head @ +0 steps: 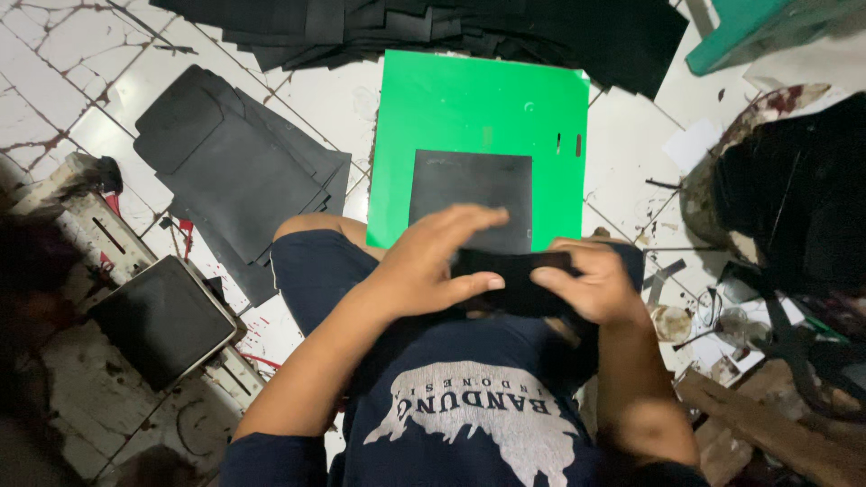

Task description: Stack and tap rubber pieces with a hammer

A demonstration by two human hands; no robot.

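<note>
I sit on a tiled floor and hold a small black piece (514,269) of sheet material in front of my lap. My left hand (433,261) lies over its left end, thumb beneath and fingers stretched above. My right hand (591,281) grips its right end. Just beyond my hands lies a green cutting board (478,108) with a black square sheet (469,185) on it.
A stack of black cut pieces (234,171) lies on the floor at left. More black sheets (433,27) pile up at the top. A metal device with a dark plate (162,316) sits at lower left. Black material (794,198) and scraps clutter the right.
</note>
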